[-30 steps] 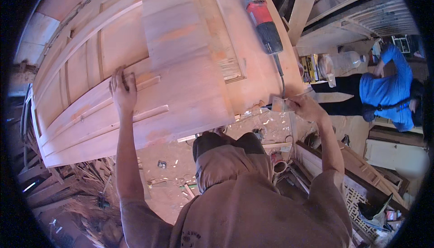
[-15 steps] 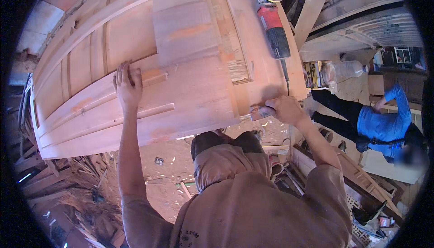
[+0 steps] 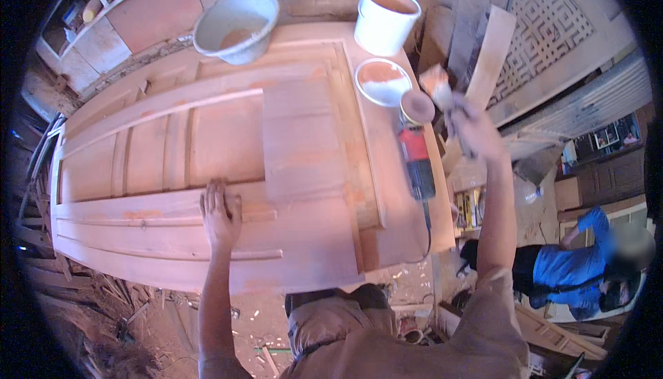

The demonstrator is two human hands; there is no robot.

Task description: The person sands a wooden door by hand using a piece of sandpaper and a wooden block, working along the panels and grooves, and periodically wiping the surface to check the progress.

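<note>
A wooden panelled door (image 3: 304, 137) lies flat in front of me, with orange smears on its rails. My left hand (image 3: 221, 215) rests on its near rail, fingers stretched to the edge of a recessed panel, holding nothing. My right hand (image 3: 476, 127) is raised past the door's right side, closed on a flat hand tool (image 3: 435, 83) with a broad pale end smeared orange; motion blurs its exact kind. Close to that hand, a red and black angle grinder (image 3: 416, 154) with a round sanding disc lies beside a white lid (image 3: 395, 92) bearing orange paste.
A white bucket (image 3: 382, 34) with orange material inside and a grey basin (image 3: 238, 30) stand at the far edge. The grinder's cord (image 3: 428, 230) trails toward me. At right, a person in a blue top (image 3: 570, 265) is nearby. Wood scraps (image 3: 83, 303) lie at left.
My right hand has swung from the door's near right corner up and away with the tool. My view has lifted, bringing the bucket and more of the basin in; my left hand stays on the door.
</note>
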